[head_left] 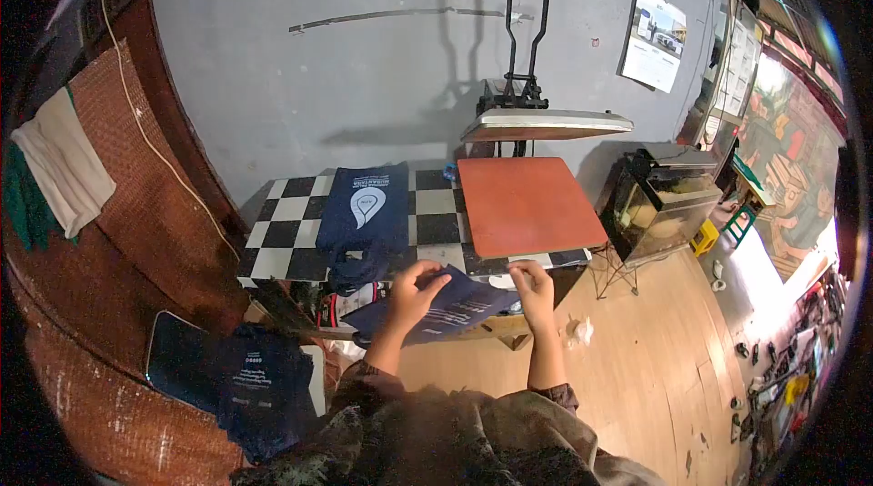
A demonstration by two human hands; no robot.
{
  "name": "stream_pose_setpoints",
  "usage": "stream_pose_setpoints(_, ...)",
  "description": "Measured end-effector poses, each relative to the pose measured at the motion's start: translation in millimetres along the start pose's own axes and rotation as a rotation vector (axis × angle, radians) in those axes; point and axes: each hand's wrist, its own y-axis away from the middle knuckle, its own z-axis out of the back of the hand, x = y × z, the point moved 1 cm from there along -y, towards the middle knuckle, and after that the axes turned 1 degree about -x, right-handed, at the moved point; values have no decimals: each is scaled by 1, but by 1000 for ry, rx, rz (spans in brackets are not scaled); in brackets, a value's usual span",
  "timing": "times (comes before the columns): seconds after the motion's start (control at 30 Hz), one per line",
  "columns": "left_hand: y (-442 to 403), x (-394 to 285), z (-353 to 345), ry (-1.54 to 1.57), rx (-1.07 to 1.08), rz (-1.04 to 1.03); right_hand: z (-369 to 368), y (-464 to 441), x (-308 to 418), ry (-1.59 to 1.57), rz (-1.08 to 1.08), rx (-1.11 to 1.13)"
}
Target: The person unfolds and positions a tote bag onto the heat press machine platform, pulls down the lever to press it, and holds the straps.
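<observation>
A dark blue cloth with small white print (455,306) hangs between my two hands, in front of the checkered table. My left hand (416,297) pinches its upper edge between thumb and fingers. My right hand (535,293) is closed near the cloth's right corner; its fingertips are pressed together, and what lies between them is too small to make out. Beyond my hands is the red-orange lower plate (529,206) of a heat press, its upper plate (550,125) raised over it. A navy cloth bag with a white emblem (366,213) lies on the checkered table, left of the press.
The checkered table (284,210) stands against the grey wall. At the lower left, dark blue printed cloths (259,386) are piled on a seat. A glass tank (668,209) stands right of the press. Shoes and clutter lie at the far right.
</observation>
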Motion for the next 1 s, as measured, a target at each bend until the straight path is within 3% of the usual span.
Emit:
stream_pose_setpoints(0.2,6,-7,-9,-102,46,16,-24,10,43,-65,-26,143)
stream_pose_setpoints(0.27,6,-6,-11,-89,60,-27,-31,11,43,-23,118,182)
stream_pose_setpoints(0.53,12,3,-16,-150,165,-71,-43,19,67,165,53,274)
stream_pose_setpoints(0.83,20,10,-16,-181,280,55,-25,12,50,299,81,-13)
stream_pose_setpoints(1.0,20,13,-19,-247,309,59,-8,6,42,129,49,-78)
